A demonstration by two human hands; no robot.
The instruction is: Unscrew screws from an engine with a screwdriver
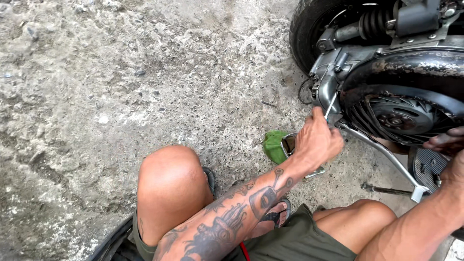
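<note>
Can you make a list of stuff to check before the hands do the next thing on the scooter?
1. Left hand grips the thin tool: ok.
2. Tool tip seated on the engine: cannot tell.
3. Right hand rests on the fan cover: ok.
4. Green pan sits under the work: ok.
5. Scooter propped steady: cannot tell.

Outdoor or open-front roadside repair spot, not a fitted workshop. Evidence: rough, cracked concrete ground with grit and stains, work done squatting directly on it. A scooter's rear end is parked there: rear tyre, coil shock spring, rusty engine casing with exposed cooling fan, kick-start lever. A green rag and small metal part lie loose on the ground.
</note>
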